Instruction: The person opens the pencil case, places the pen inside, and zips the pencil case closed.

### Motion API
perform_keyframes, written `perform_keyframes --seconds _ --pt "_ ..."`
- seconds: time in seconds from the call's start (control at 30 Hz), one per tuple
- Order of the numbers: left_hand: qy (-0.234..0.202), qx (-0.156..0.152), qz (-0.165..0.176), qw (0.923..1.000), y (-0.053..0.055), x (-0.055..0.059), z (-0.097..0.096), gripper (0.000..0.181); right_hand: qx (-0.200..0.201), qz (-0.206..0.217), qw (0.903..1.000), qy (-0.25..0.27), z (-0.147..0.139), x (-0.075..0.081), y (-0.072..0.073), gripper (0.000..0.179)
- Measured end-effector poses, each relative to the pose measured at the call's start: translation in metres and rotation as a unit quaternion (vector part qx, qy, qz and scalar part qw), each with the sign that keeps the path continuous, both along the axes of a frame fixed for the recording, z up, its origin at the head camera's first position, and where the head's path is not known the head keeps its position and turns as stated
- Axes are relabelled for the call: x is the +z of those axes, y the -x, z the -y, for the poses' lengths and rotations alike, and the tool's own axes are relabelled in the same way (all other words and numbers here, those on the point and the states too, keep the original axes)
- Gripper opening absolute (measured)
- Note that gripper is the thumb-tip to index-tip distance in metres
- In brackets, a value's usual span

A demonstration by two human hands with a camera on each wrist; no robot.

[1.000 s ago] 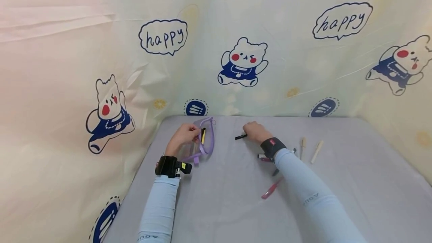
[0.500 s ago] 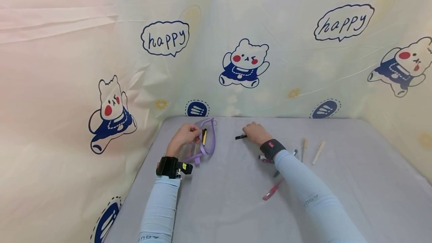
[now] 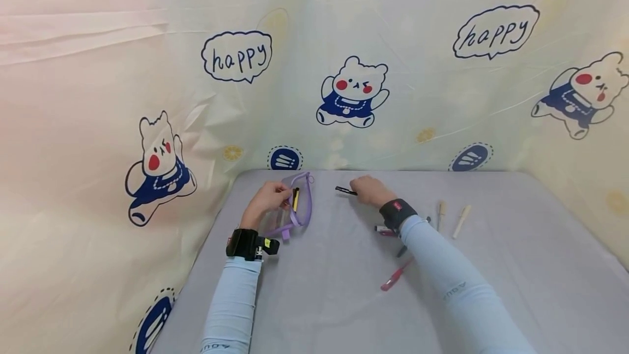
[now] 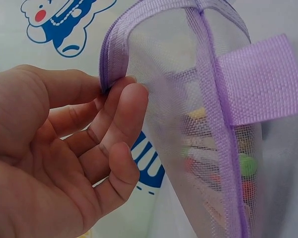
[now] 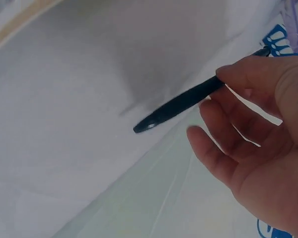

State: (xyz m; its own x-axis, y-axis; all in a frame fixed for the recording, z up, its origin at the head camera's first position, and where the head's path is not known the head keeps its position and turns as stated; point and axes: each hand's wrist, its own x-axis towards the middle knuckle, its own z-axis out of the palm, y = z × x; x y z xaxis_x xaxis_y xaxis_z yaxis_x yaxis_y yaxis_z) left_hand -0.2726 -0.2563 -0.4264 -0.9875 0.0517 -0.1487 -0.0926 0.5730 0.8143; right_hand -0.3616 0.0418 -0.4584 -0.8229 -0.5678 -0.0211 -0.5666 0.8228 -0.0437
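With thumb and fingertips my left hand (image 3: 267,199) pinches the zippered edge of a purple mesh pencil case (image 4: 208,99), which stands at the table's back left. Through the mesh in the left wrist view, several coloured items show blurred; a yellow-and-black pen (image 3: 296,200) is visible at the opening in the head view. My right hand (image 3: 372,191) is to the right of the case and holds a black pen (image 5: 181,102) between thumb and fingers. The pen's tapered end sticks out past the fingers, above the tabletop.
Near my right forearm lie a dark-capped marker (image 3: 381,228), a red pen (image 3: 393,278) and a grey-blue pen (image 3: 402,251). Two beige pens (image 3: 441,216) lie farther right. A printed cloth (image 3: 354,31) hangs behind the grey table (image 3: 324,299).
The black pen has come up and swung, its free end now pointing up and left. My right hand has shifted slightly left. The left hand keeps its hold on the case.
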Motion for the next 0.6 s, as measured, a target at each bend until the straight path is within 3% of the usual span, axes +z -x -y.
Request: perform_keyframes --seconds 0.2,0.4,0.5,0.6 --pt "0.0 0.0 -0.001 1.0 -0.001 -0.001 0.0 0.025 -0.02 0.071 0.9962 0.048 0.003 0.008 0.002 0.013" --pt "-0.004 -0.003 -0.001 1.0 -0.002 -0.003 0.0 0.025 -0.017 0.138 0.9834 0.116 0.006 0.019 0.001 0.016" --pt "-0.001 -0.003 0.003 1.0 -0.002 -0.001 0.0 0.026 -0.034 0.2 0.9646 0.169 0.006 0.022 0.001 0.016" --pt "0.0 -0.004 0.007 1.0 -0.001 0.0 0.0 0.027 -0.062 0.272 0.9294 0.241 0.006 0.026 0.0 0.018"
